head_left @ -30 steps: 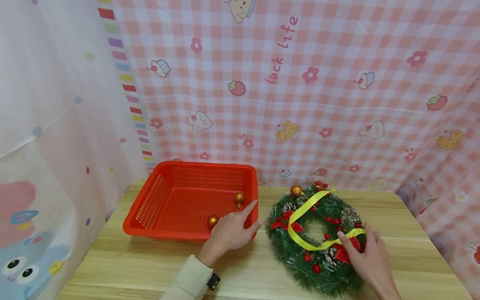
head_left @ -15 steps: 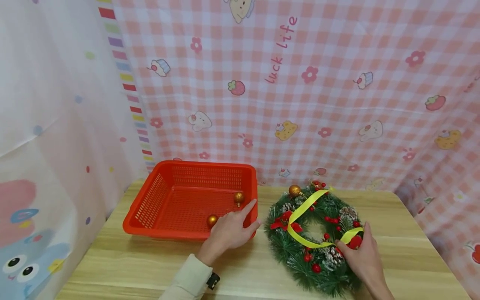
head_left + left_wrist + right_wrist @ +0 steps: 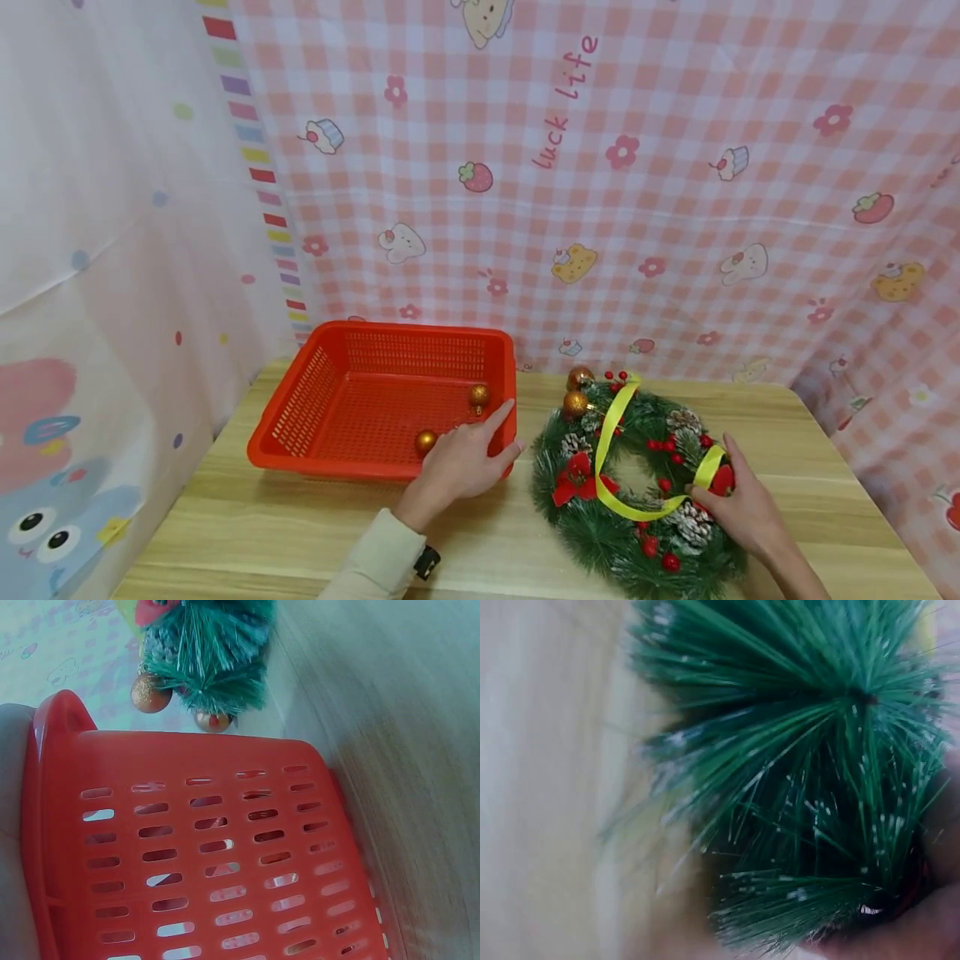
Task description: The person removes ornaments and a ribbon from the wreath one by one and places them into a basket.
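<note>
A green Christmas wreath (image 3: pixel 600 542) lies at the right of the table, dressed with red berries, pinecones, red flowers and gold baubles (image 3: pixel 575 404). A yellow ribbon (image 3: pixel 617 417) curves loosely across it. My right hand (image 3: pixel 750 508) grips the wreath's right side, thumb on top near a pinecone; the fingers beneath are mostly hidden. In the right wrist view, green needles (image 3: pixel 825 750) fill much of the picture. My left hand (image 3: pixel 465 462) rests over the front right corner of a red plastic basket (image 3: pixel 375 469), forefinger straight along the rim, thumb outside.
Two gold baubles sit in the basket, one a glittery bauble (image 3: pixel 478 394) and one a shiny bauble (image 3: pixel 425 442). The wooden table (image 3: pixel 225 533) ends at a pink checked curtain (image 3: pixel 487 225) behind and a white curtain (image 3: pixel 150 275) on the left.
The wreath has turned counterclockwise: its top baubles moved left, its front berries right. My right hand went slightly left, then back right with it. The left hand stayed on the basket.
</note>
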A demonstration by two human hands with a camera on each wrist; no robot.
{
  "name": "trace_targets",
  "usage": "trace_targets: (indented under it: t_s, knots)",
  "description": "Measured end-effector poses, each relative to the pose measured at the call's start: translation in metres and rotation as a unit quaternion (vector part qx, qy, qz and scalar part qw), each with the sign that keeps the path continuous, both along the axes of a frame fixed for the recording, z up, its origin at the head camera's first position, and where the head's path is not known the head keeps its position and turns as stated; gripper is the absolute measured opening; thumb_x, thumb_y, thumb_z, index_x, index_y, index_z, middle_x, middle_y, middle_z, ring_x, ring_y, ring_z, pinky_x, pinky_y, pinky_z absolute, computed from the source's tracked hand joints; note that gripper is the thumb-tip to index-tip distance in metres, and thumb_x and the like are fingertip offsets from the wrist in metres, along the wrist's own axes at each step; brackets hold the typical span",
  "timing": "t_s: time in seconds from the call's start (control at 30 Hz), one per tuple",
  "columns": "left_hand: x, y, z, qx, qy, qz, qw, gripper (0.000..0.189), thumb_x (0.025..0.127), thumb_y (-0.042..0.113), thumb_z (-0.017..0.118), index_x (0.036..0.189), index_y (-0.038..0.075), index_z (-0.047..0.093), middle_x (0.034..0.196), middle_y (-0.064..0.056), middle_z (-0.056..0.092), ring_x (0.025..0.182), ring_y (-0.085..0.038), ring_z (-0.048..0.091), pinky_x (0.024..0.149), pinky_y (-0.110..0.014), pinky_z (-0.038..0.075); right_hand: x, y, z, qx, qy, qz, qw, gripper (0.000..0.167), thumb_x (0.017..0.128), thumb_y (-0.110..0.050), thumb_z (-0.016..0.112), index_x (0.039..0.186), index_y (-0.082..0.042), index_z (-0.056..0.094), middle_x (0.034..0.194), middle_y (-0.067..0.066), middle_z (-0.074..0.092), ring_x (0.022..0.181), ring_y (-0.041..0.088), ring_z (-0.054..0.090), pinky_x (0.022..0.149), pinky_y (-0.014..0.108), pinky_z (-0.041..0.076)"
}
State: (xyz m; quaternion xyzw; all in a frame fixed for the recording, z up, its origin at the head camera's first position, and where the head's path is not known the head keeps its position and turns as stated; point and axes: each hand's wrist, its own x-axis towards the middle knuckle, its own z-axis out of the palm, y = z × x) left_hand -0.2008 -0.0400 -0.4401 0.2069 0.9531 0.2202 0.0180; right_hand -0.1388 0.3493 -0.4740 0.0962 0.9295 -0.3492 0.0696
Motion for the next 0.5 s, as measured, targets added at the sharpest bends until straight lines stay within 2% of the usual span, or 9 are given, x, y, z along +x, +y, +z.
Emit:
trace_targets:
  t_s: [0.03,0.07,0.1,0.27,0.3,0.37,0.5]
  knots:
    - [0.0,0.0,0.0,-0.001,-0.002,0.0,1.0,0.067,0.097,0.06,0.046,0.155,0.031,0.032,0.068,0.0,0.055,0.064,-0.018,0.056,0.059,-0.032,0.043,-0.002,0.003,0.0,0.002,0.006,0.008,0.9999,0.114,0.091,-0.047,0.068,0.155,-0.003,-0.016,0.154,0.041,0.01,0.131,0.063,0.027,0.095,0.068,0.038]
    - [0.0,0.0,0.0,-0.002,-0.003,0.0,1.0,0.067,0.097,0.061,0.046,0.156,0.032,0.032,0.067,0.0,0.054,0.063,-0.018,0.056,0.058,-0.032,0.043,-0.003,0.005,-0.001,-0.001,0.014,0.016,0.9998,0.113,0.091,-0.045,0.068,0.155,-0.003,-0.015,0.153,0.041,0.015,0.127,0.062,0.036,0.092,0.065,0.043]
    - [0.0,0.0,0.0,-0.002,-0.004,0.001,1.0,0.067,0.097,0.062,0.045,0.156,0.032,0.032,0.066,0.001,0.053,0.063,-0.018,0.056,0.058,-0.032,0.043,-0.005,0.008,-0.002,0.0,0.021,0.025,0.9995,0.113,0.091,-0.045,0.069,0.156,-0.003,-0.014,0.152,0.042,0.017,0.125,0.062,0.038,0.09,0.064,0.044]
    - [0.0,0.001,0.0,0.001,-0.007,0.002,1.0,0.068,0.096,0.061,0.047,0.155,0.031,0.033,0.065,0.0,0.054,0.065,-0.018,0.056,0.06,-0.033,0.044,-0.014,0.019,-0.005,0.0,0.053,0.061,0.9967,0.112,0.09,-0.043,0.071,0.157,-0.003,-0.01,0.148,0.045,0.024,0.12,0.061,0.045,0.085,0.062,0.047]
    - [0.0,0.001,0.0,0.002,-0.007,0.002,1.0,0.067,0.096,0.061,0.047,0.155,0.031,0.034,0.067,-0.001,0.056,0.066,-0.019,0.057,0.061,-0.033,0.044,-0.016,0.02,-0.005,0.004,0.056,0.066,0.9962,0.112,0.09,-0.045,0.07,0.157,-0.003,-0.009,0.149,0.045,0.02,0.124,0.063,0.039,0.088,0.066,0.044]
    - [0.0,0.001,0.0,0.003,-0.008,0.003,1.0,0.067,0.096,0.061,0.047,0.155,0.031,0.034,0.07,-0.003,0.059,0.067,-0.019,0.059,0.061,-0.034,0.045,-0.021,0.022,-0.005,0.006,0.054,0.069,0.9961,0.112,0.089,-0.048,0.07,0.158,-0.005,-0.007,0.15,0.044,0.019,0.126,0.064,0.035,0.089,0.068,0.042]
    - [-0.001,0.0,0.001,0.007,-0.01,0.007,0.9999,0.067,0.096,0.06,0.049,0.155,0.032,0.034,0.068,-0.001,0.058,0.065,-0.019,0.057,0.06,-0.033,0.044,-0.03,0.022,-0.003,0.012,0.053,0.07,0.9961,0.112,0.088,-0.054,0.069,0.159,-0.01,-0.006,0.155,0.04,0.014,0.131,0.065,0.026,0.092,0.074,0.036]
